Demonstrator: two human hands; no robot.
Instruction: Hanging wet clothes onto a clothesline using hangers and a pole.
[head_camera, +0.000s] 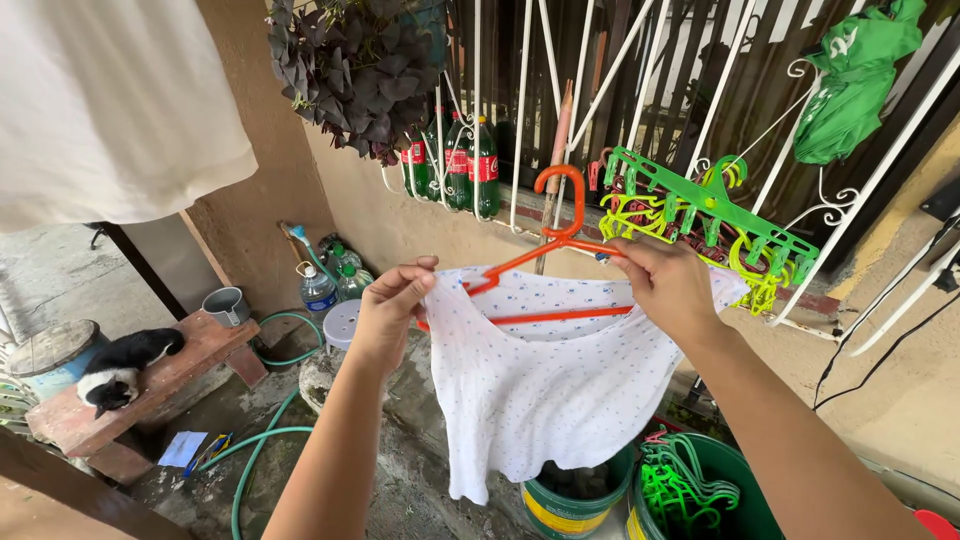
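We are looking down from head height into an outdoor washing yard. Largest in view, a plain white cloth (110, 100) is hanging across the upper left corner, spread wide as laundry hangs to dry. Behind it all, a white metal window grille (525, 110) is carrying several things hooked onto its bars: a dark purple-leaved plant (350, 65), green plastic bottles with red labels (462, 165), a folded green umbrella (855, 80), and a green-and-yellow plastic peg rack (715, 215).

At centre we are holding up a small white shirt with blue dots (545, 385), well clear of the ground, with a thin orange plastic hanger (560, 235) threaded into its neck so that the garment is draping straight down. Our left hand (392, 310) is pinching the shirt's shoulder between thumb and fingers, pulling the fabric over the hanger's end. Our right hand (668, 285) is closed around the hanger's other arm together with the cloth there, keeping the frame level.

Below the shirt, a green plastic bucket (735, 490) is keeping spare green hangers together. At the left, a black-and-white cat (120, 370) is lying on the near end of a reddish wooden bench (190, 365), and a green garden hose (262, 440) is curling over the wet concrete beside it.
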